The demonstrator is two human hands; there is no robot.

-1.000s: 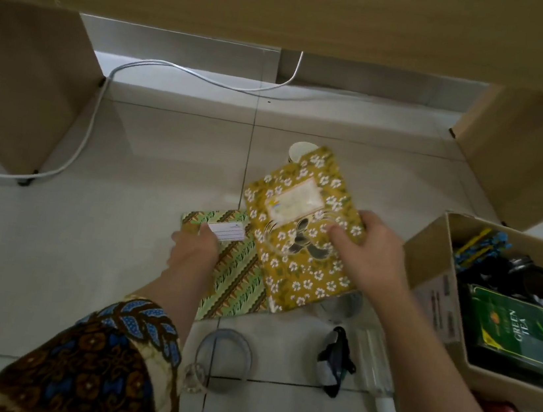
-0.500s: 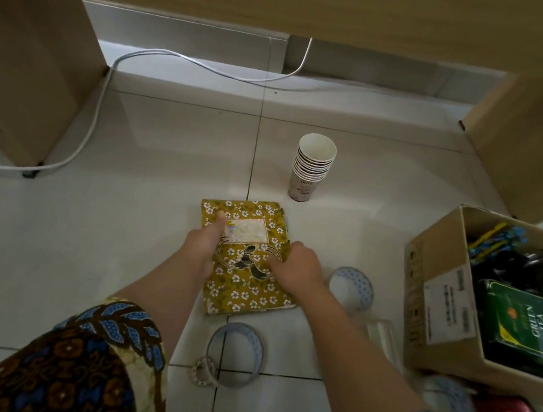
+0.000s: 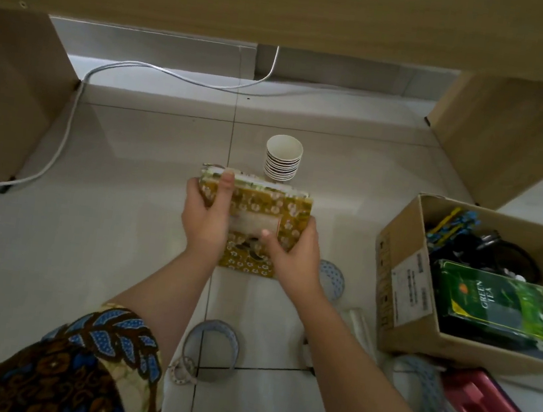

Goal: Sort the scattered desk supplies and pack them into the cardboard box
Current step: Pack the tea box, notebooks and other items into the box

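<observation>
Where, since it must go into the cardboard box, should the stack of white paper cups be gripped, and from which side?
Probably round the side wall of the stack of white paper cups, from its right: it stands upright, and the yellow floral notebooks held before it hide its base.

"GREEN TEA" on green packet in cardboard box; box label print unreadable.

cups behind notebooks, box right
</observation>
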